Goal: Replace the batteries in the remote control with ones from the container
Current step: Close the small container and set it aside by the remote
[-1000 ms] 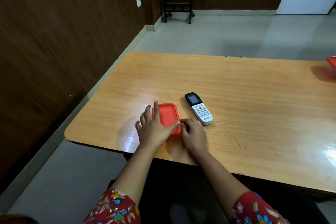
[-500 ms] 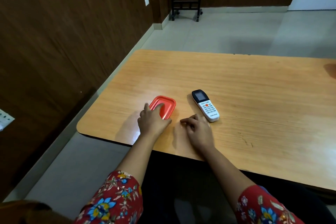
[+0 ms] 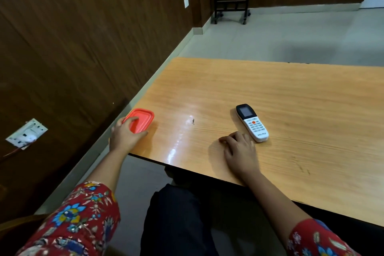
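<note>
- Left hand (image 3: 124,138) grips the red container (image 3: 143,119) at the surface's (image 3: 291,89) near-left corner.
- Right hand (image 3: 239,148), loosely curled and empty, rests just beside the remote's (image 3: 252,123) near end; the remote runs lengthwise toward the far edge.

The left sleeve (image 3: 72,220) and the right sleeve (image 3: 318,239) are showing red cloth printed with blue, yellow, green and white flowers; the left hand (image 3: 124,137) and the right hand (image 3: 241,151) are going bare; the person is wearing dark trousers (image 3: 176,224).
</note>
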